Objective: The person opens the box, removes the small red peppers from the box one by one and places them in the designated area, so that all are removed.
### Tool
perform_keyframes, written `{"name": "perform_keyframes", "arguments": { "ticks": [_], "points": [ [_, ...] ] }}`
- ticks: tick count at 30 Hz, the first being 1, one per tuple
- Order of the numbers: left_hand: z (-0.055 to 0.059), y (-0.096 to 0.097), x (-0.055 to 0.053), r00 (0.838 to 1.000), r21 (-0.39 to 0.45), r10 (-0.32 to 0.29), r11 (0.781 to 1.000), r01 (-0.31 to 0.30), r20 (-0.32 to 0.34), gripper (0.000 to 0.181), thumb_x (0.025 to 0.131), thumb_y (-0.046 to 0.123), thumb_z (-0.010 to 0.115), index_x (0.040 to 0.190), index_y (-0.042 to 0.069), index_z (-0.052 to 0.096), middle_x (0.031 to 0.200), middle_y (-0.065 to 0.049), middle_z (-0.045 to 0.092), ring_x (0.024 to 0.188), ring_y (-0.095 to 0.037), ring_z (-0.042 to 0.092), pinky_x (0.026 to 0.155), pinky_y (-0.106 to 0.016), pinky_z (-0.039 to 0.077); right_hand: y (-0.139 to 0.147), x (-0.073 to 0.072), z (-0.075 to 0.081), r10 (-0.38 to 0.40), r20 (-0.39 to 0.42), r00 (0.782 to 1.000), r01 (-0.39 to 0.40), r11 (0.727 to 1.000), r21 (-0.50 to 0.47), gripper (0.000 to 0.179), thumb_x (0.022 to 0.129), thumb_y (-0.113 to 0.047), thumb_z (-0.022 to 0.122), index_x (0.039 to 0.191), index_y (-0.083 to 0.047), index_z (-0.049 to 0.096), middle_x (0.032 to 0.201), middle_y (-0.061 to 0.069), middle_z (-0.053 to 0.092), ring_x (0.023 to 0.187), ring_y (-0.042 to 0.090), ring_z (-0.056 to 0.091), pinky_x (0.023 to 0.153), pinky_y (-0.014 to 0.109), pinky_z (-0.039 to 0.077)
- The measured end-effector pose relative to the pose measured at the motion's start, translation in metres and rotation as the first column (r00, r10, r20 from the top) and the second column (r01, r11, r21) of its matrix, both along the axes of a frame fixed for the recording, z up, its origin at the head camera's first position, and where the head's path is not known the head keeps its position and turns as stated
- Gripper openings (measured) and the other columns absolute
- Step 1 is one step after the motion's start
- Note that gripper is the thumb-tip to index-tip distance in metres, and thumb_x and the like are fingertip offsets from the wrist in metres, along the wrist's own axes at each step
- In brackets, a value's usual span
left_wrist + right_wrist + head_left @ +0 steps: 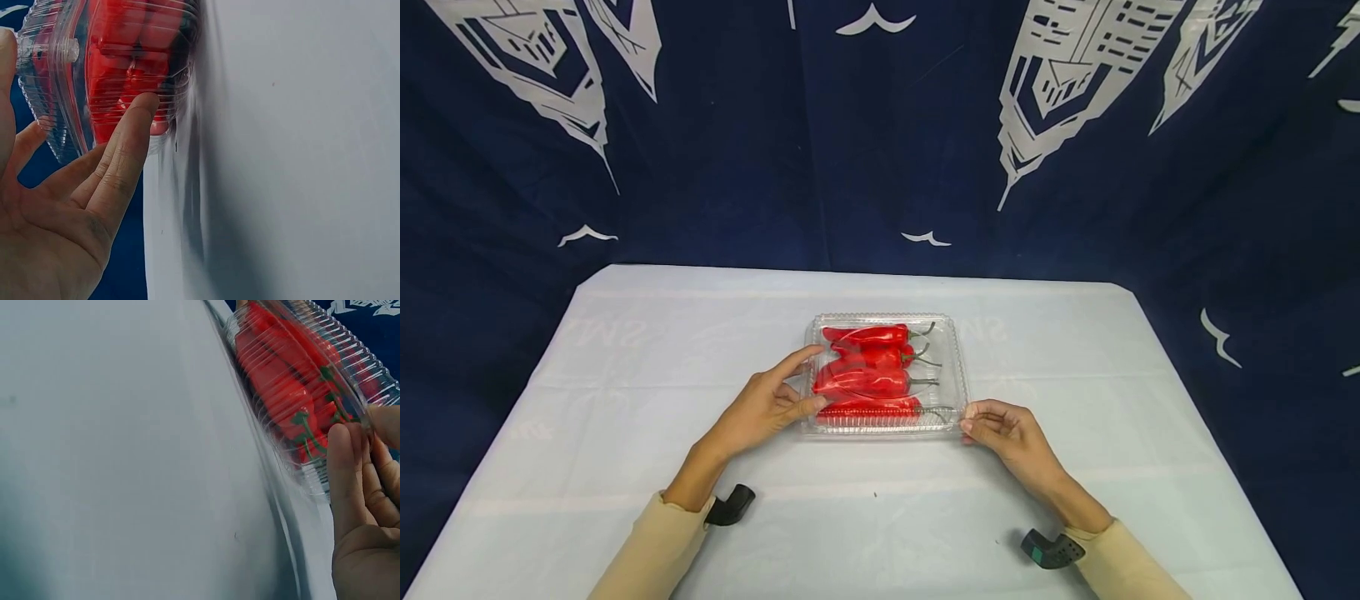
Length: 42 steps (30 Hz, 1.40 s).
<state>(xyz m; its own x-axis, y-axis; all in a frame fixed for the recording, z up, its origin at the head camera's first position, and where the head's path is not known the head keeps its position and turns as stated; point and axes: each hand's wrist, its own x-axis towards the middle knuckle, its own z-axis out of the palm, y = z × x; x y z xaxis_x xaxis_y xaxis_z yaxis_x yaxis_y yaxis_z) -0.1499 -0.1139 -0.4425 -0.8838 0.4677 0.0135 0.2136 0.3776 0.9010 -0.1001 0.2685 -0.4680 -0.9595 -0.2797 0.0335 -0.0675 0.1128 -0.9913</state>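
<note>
A clear plastic clamshell container [953, 358] sits on the white table, its ridged lid lying over the base. Inside, several red peppers [861, 383] with green stems lie side by side, stems toward the right. My left hand [767, 408] is at the container's left side; in the left wrist view its straight fingers [122, 156] rest against the ridged wall, with the thumb up by the lid. At the front right corner my right hand [1007, 437] pinches the rim between thumb and fingers, as the right wrist view also shows [369, 487].
The white-covered table [662, 350] extends around the container on all sides. Behind it hangs a dark blue cloth [737, 167] with white printed shapes. Each wrist carries a dark camera mount, the left one [730, 505] and the right one [1051, 550], close over the table.
</note>
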Motion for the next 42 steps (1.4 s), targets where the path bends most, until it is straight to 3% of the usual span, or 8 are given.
{"name": "perform_keyframes", "arguments": {
  "ticks": [11, 20, 26, 31, 42],
  "points": [
    [0.0001, 0.001, -0.0004, 1.0, 0.0, 0.01, 1.0, -0.01, 0.014, 0.076, 0.09, 0.021, 0.076, 0.155, 0.026, 0.036, 0.075, -0.005, 0.071, 0.06, -0.016, 0.061, 0.066, -0.025, 0.052, 0.0001, 0.0015, 0.0006, -0.006, -0.021, 1.0, 0.007, 0.997, 0.079, 0.025, 0.087, -0.001, 0.075, 0.104, 0.011, 0.06, 0.097, -0.004, 0.068, 0.089, 0.006, 0.069, 0.076, 0.023, 0.058],
    [-0.0006, 0.0023, -0.0017, 1.0, -0.004, 0.007, 1.0, -0.007, 0.018, 0.075, 0.091, 0.019, 0.075, 0.155, 0.025, 0.035, 0.078, -0.006, 0.072, 0.061, -0.019, 0.063, 0.066, -0.026, 0.052, -0.0034, 0.0036, -0.0022, -0.009, -0.163, 0.987, 0.027, 0.994, 0.108, 0.021, 0.091, -0.006, 0.072, 0.102, 0.007, 0.062, 0.097, 0.001, 0.067, 0.091, 0.011, 0.067, 0.077, 0.022, 0.058],
    [0.002, 0.0013, -0.0002, 1.0, -0.005, -0.003, 1.0, 0.003, 0.006, 0.074, 0.091, 0.023, 0.075, 0.154, 0.027, 0.037, 0.078, -0.005, 0.072, 0.062, -0.018, 0.064, 0.068, -0.027, 0.054, -0.0051, 0.0039, -0.0023, -0.014, -0.197, 0.98, 0.038, 0.992, 0.121, 0.015, 0.091, -0.002, 0.071, 0.1, 0.006, 0.062, 0.094, 0.002, 0.067, 0.089, 0.008, 0.066, 0.076, 0.022, 0.058],
    [0.0017, 0.0014, -0.0006, 1.0, -0.009, -0.008, 1.0, 0.008, -0.007, 0.073, 0.091, 0.025, 0.075, 0.153, 0.026, 0.038, 0.073, -0.003, 0.07, 0.059, -0.017, 0.06, 0.064, -0.026, 0.052, -0.0027, 0.0025, -0.0013, 0.013, -0.183, 0.983, 0.016, 0.988, 0.154, 0.012, 0.09, 0.005, 0.069, 0.099, 0.006, 0.062, 0.094, 0.002, 0.066, 0.087, 0.002, 0.066, 0.075, 0.023, 0.058],
    [0.0008, 0.0013, -0.0015, 1.0, -0.003, -0.01, 1.0, 0.01, 0.005, 0.074, 0.091, 0.024, 0.076, 0.154, 0.027, 0.037, 0.08, -0.006, 0.073, 0.065, -0.016, 0.067, 0.07, -0.027, 0.056, -0.0007, -0.0024, 0.0049, 0.079, -0.135, 0.988, -0.052, 0.981, 0.189, 0.013, 0.089, 0.003, 0.071, 0.097, 0.006, 0.061, 0.095, 0.012, 0.065, 0.086, 0.006, 0.07, 0.076, 0.026, 0.059]
  ]
}}
